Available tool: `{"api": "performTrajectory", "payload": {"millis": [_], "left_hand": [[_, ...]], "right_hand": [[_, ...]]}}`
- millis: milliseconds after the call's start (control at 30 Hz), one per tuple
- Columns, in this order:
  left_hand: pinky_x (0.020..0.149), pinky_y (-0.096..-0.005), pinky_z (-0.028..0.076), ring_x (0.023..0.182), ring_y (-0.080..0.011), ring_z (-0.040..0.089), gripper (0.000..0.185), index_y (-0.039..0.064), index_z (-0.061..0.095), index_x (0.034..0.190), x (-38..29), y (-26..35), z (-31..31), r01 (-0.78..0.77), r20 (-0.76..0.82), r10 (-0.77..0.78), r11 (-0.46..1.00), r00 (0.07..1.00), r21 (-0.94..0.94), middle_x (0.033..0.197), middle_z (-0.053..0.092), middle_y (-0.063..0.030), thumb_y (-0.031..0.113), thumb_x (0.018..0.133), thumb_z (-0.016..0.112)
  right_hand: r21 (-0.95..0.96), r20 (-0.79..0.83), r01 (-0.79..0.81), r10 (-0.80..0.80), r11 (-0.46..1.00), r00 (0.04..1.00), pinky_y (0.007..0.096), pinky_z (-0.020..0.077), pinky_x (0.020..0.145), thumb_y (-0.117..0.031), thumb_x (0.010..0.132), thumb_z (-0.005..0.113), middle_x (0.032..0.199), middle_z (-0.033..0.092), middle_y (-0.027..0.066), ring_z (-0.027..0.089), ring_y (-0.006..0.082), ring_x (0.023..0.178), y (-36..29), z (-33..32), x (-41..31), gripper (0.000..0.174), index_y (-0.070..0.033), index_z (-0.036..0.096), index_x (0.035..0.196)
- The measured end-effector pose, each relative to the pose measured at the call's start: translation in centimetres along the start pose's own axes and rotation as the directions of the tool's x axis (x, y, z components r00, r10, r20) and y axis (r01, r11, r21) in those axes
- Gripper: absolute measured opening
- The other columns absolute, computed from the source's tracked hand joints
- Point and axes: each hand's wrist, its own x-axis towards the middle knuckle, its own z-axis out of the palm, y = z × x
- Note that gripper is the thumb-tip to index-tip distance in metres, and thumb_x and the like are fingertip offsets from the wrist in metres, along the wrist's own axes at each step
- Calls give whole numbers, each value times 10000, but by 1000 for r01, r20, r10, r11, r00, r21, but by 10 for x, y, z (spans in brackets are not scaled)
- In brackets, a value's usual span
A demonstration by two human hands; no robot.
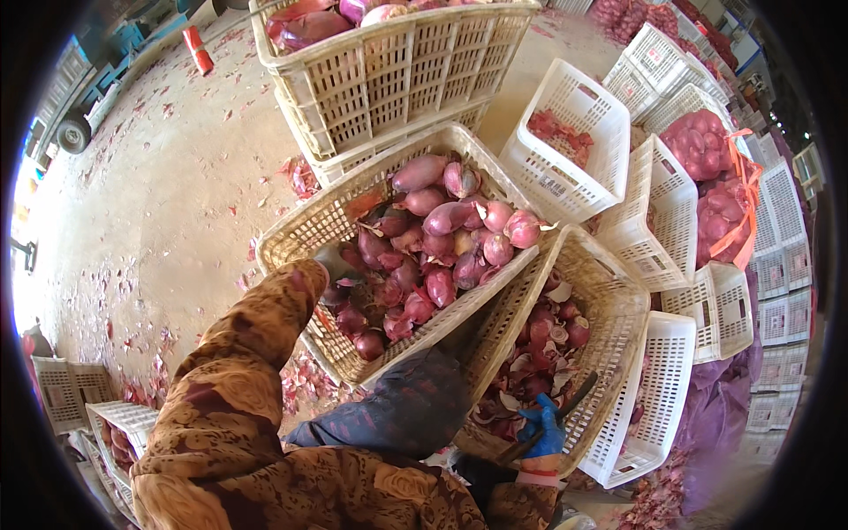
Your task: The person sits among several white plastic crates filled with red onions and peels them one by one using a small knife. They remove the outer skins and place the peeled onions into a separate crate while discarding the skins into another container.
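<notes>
Red onions [440, 242] lie heaped in a worn cream plastic crate [394, 172] before me. Over this crate's left side reaches my left hand [336, 262], in a dark glove; its fingers are blurred among the onions, so its grip cannot be told. My right hand [544, 427], in a blue glove, is closed around a long dark knife [578, 396]. The knife slants over a second worn crate [613, 298] on the right, which holds smaller onions [542, 328] and loose peel. The two crates stand tilted against each other, corner to corner.
Stacked crates [411, 73] with large onions stand ahead. White crates [576, 146] and mesh onion bags [719, 212] are at the right, beside purple sheeting [719, 411]. Onion skins litter the concrete floor [192, 218]. A red roll [197, 50] lies at the upper left, near a wheeled machine [73, 132].
</notes>
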Motion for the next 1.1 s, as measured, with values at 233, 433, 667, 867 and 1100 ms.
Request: {"api": "performTrajectory", "payload": {"millis": [233, 433, 667, 867, 1100], "left_hand": [[822, -375, 530, 1056, -233, 601, 620, 34, 471, 1315, -144, 100, 10, 210, 358, 666, 295, 655, -932, 1139, 620, -88, 181, 779, 746], [1007, -365, 435, 1201, -222, 516, 1078, 24, 318, 1431, -236, 179, 36, -9, 313, 821, 361, 477, -932, 1301, 523, -88, 180, 552, 923], [994, -350, 433, 1124, -196, 548, 962, 47, 443, 1339, -319, 181, 107, -670, 254, 848, 525, 465, -525, 1234, 564, -79, 165, 512, 921], [951, -364, 448, 1099, -265, 567, 874, 19, 499, 1258, -306, 115, 189, -547, 340, 691, 717, 638, -431, 1184, 565, -146, 308, 535, 894], [931, -385, 460, 1066, -273, 577, 849, 12, 501, 1227, -296, 98, 210, -696, 301, 686, 713, 663, -91, 1154, 567, -160, 308, 540, 903]], "right_hand": [[-176, 266, 109, -59, 978, 962, 225, 387, 466, -100, 913, 590, 891, 707, 162, 490, 80, 527, 7, 27, -32, 379, -14, 522, 1276], [-238, 366, 530, -430, 814, 825, 243, 501, 675, -45, 930, 568, 904, 705, 191, 642, 132, 708, 2, 43, -91, 292, 42, 545, 1208], [-450, 330, 619, -524, 644, 785, 289, 521, 698, -61, 893, 592, 892, 708, 136, 688, 176, 768, 19, 17, -151, 220, 29, 606, 1094], [-808, 237, 353, -288, 472, 928, 424, 514, 682, -261, 830, 643, 847, 655, 163, 632, 375, 781, 87, -28, -150, 228, -74, 658, 959], [-805, 188, 182, -48, 565, 981, 430, 513, 735, -338, 840, 629, 880, 674, 167, 640, 368, 850, 130, -53, -127, 266, -103, 678, 955]]}}
